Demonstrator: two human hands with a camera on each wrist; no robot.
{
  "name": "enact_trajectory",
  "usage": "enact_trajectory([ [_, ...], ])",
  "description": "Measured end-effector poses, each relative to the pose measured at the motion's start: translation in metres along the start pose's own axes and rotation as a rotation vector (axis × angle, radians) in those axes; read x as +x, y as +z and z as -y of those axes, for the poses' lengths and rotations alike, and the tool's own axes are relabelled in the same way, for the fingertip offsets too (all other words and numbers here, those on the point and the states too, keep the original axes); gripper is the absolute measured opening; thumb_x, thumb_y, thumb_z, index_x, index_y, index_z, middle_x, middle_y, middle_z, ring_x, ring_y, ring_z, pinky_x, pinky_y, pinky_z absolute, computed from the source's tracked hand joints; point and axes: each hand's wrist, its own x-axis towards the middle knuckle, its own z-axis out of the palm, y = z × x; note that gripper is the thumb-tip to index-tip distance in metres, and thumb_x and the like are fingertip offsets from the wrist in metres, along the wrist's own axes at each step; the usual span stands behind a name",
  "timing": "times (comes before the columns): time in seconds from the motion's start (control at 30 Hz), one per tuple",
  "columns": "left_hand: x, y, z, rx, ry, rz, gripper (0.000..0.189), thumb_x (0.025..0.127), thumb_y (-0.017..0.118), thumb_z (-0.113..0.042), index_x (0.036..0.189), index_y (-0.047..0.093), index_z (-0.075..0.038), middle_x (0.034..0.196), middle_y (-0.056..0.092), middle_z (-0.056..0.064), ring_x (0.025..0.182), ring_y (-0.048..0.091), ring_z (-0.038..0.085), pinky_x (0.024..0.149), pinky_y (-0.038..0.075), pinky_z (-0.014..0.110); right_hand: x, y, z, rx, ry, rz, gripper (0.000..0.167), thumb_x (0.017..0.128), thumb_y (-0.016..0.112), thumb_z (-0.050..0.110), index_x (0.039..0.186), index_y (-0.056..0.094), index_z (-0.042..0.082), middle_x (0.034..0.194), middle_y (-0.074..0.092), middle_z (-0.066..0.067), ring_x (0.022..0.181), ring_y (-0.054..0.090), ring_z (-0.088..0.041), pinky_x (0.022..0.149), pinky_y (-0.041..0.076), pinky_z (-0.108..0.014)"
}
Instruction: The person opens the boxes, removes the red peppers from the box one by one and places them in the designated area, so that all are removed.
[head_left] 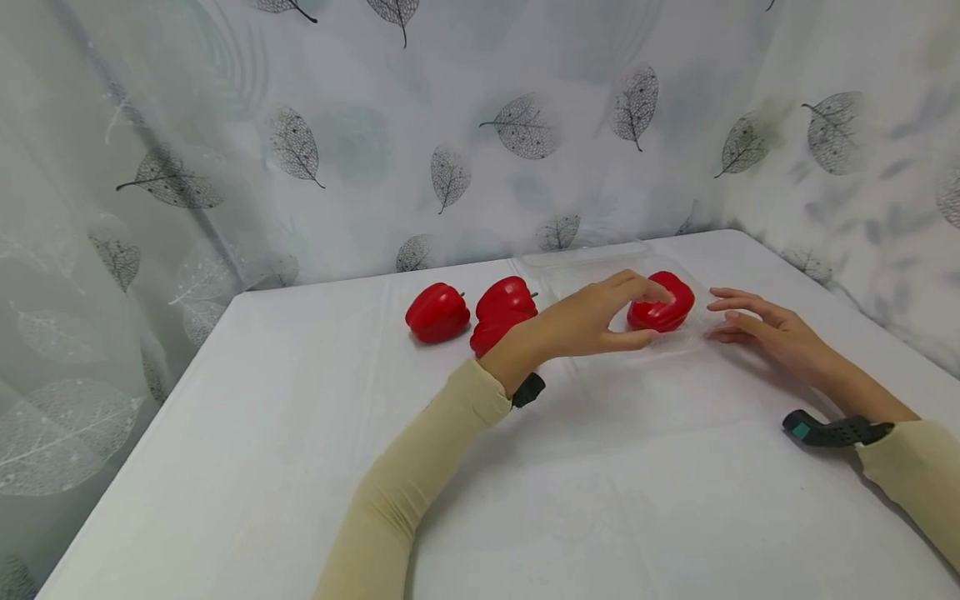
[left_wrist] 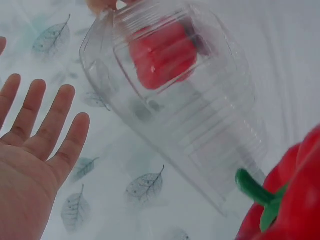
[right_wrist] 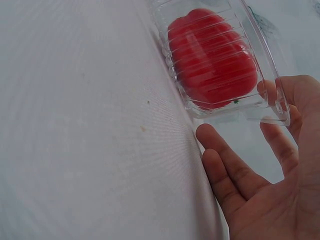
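Note:
A red bell pepper [head_left: 662, 302] lies in a clear ridged plastic container [left_wrist: 200, 135] toward the back right of the table. My right hand [head_left: 780, 337] is at the container's right end. In the right wrist view its thumb and a finger pinch the rim by the corner, while two other fingers [right_wrist: 235, 175] extend below it. My left hand [head_left: 592, 317] hovers over the container's left part, beside the pepper, holding nothing. Its fingers are spread and straight in the left wrist view. Part of the container is hidden behind this hand.
Left of my left hand, three more red bell peppers sit together: one [head_left: 437, 313] at the left, one [head_left: 506, 297] behind, and one [head_left: 495, 331] partly covered by my wrist. They rest on a white-covered table [head_left: 247, 433]. A leaf-print curtain [head_left: 360, 150] hangs behind.

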Motion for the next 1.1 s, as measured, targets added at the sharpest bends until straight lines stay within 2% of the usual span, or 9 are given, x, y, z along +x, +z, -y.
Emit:
enact_trajectory([
  [0.2, 0.008, 0.008, 0.002, 0.04, -0.04, 0.007, 0.049, 0.092, 0.068, -0.021, 0.135, 0.05, -0.005, 0.135, 0.051, 0.007, 0.123, 0.048, 0.013, 0.094, 0.041, 0.01, 0.001, 0.0, 0.001, 0.009, -0.014, 0.004, 0.03, 0.103, 0.044, 0.003, 0.127, 0.05, -0.013, 0.144, 0.041, 0.008, 0.096, 0.068, -0.003, 0.081, 0.053, -0.016],
  [0.43, 0.021, 0.018, 0.005, 0.143, -0.158, -0.004, 0.05, 0.092, 0.067, -0.029, 0.136, 0.048, -0.013, 0.136, 0.05, 0.002, 0.123, 0.049, 0.012, 0.094, 0.043, 0.016, -0.001, 0.001, 0.003, -0.007, 0.007, -0.004, 0.03, 0.103, 0.044, 0.004, 0.127, 0.05, -0.012, 0.144, 0.04, 0.008, 0.096, 0.068, -0.001, 0.08, 0.053, -0.015],
  [0.53, 0.026, 0.021, 0.006, 0.182, -0.197, 0.006, 0.05, 0.093, 0.064, -0.033, 0.137, 0.047, -0.016, 0.137, 0.049, 0.001, 0.122, 0.047, 0.01, 0.097, 0.042, 0.02, -0.001, 0.001, 0.002, -0.014, 0.021, -0.005, 0.03, 0.103, 0.044, 0.004, 0.128, 0.051, -0.011, 0.145, 0.039, 0.009, 0.096, 0.067, -0.001, 0.08, 0.052, -0.015],
  [0.9, 0.044, 0.034, 0.009, 0.317, -0.331, 0.003, 0.047, 0.097, 0.057, -0.038, 0.139, 0.044, -0.021, 0.137, 0.048, -0.004, 0.122, 0.048, 0.008, 0.1, 0.042, 0.023, 0.0, 0.0, 0.002, -0.018, 0.018, -0.002, 0.03, 0.103, 0.044, 0.004, 0.128, 0.051, -0.011, 0.144, 0.04, 0.011, 0.098, 0.066, 0.0, 0.08, 0.053, -0.015],
  [1.1, 0.051, 0.038, 0.01, 0.337, -0.398, -0.003, 0.045, 0.098, 0.056, -0.037, 0.138, 0.044, -0.022, 0.135, 0.049, -0.006, 0.12, 0.047, 0.006, 0.098, 0.043, 0.023, 0.0, 0.0, 0.0, 0.012, 0.005, 0.006, 0.03, 0.103, 0.044, 0.003, 0.128, 0.05, -0.012, 0.145, 0.039, 0.006, 0.097, 0.067, -0.002, 0.081, 0.053, -0.016],
])
